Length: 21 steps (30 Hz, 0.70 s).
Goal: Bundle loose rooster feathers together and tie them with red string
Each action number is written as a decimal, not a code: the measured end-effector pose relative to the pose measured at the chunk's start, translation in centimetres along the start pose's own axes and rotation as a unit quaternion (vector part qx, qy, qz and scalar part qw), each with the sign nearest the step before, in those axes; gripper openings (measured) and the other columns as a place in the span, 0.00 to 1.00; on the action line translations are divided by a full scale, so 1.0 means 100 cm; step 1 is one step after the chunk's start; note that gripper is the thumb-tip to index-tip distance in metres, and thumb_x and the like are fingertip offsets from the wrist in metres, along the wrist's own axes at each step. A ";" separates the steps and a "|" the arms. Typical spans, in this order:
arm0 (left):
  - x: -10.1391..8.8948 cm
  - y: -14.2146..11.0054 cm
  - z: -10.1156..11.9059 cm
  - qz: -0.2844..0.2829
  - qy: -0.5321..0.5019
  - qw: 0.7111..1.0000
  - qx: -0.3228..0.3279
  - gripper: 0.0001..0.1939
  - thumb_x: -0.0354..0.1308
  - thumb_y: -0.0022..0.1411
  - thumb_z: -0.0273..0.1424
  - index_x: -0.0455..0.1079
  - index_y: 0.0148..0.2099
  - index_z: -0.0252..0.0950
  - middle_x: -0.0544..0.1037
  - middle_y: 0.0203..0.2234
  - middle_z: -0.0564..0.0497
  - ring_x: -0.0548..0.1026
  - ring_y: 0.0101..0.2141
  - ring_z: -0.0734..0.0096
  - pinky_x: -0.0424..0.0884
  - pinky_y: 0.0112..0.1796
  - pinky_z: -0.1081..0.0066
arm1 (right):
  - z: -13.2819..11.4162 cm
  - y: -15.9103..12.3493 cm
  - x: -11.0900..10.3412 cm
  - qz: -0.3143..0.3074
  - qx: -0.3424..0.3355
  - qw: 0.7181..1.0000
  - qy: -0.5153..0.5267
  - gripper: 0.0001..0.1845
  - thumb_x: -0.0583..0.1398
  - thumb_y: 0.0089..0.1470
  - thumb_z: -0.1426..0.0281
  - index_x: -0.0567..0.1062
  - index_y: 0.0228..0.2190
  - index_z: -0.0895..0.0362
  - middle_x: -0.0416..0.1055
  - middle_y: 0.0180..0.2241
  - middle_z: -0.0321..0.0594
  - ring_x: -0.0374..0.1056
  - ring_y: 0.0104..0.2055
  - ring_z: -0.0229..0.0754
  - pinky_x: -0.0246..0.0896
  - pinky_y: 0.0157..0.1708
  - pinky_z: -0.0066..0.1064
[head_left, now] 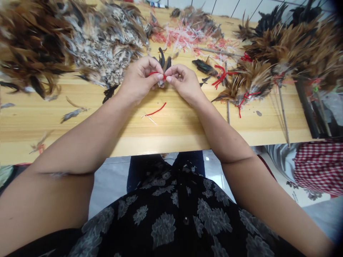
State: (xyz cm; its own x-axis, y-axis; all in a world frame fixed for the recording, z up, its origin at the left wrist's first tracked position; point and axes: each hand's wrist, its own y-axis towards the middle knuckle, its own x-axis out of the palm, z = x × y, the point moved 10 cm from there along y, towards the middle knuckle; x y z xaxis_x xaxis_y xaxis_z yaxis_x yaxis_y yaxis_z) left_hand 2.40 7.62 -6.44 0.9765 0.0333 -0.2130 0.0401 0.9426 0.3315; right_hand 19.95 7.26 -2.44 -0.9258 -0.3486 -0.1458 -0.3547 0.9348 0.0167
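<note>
Your left hand (139,80) and right hand (183,82) meet above wooden table (171,121), fingertips pinching red thread (157,73) around small feather bundle (164,64); loose red thread piece (157,111) lies nearer you.

Your left hand (139,80) and right hand (183,81) pinch a small feather bundle (164,66) with red string (157,73) above the wooden table (174,125); loose red string piece (157,111) lies nearer you.
</note>
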 end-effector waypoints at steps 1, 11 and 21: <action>0.000 0.000 0.001 0.002 -0.003 1.000 0.004 0.35 0.82 0.59 0.73 0.78 0.48 0.54 0.82 0.28 0.55 0.88 0.40 0.46 0.86 0.43 0.42 | 0.000 0.000 0.001 -0.006 -0.006 1.000 -0.008 0.16 0.79 0.67 0.74 0.79 0.35 0.53 0.71 0.34 0.30 0.71 0.44 0.38 0.66 0.48 0.28; 0.007 -0.020 0.031 0.026 -0.074 0.993 -0.089 0.23 0.90 0.68 0.47 0.78 0.42 0.49 0.85 0.33 0.54 0.87 0.38 0.60 0.83 0.38 0.63 | 0.015 0.026 0.011 -0.044 -0.161 0.972 -0.166 0.13 0.71 0.76 0.62 0.75 0.40 0.51 0.80 0.43 0.36 0.78 0.52 0.45 0.77 0.64 0.40; 0.014 -0.027 0.056 0.044 -0.071 0.983 -0.164 0.22 0.79 0.76 0.22 0.73 0.36 0.47 0.84 0.28 0.59 0.81 0.34 0.66 0.71 0.33 0.69 | -0.005 0.015 0.015 -0.065 -0.159 0.939 -0.299 0.16 0.62 0.74 0.80 0.67 0.37 0.48 0.83 0.50 0.41 0.76 0.57 0.47 0.74 0.67 0.39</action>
State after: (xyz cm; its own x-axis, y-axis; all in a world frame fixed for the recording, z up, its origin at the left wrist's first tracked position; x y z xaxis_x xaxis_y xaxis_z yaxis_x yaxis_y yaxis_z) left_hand 4.82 3.21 -2.46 0.9937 0.0958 -0.0591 -0.0945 0.9953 0.0232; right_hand 17.98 8.16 -2.18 -0.6666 -0.2691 -0.6951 -0.5685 0.7867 0.2406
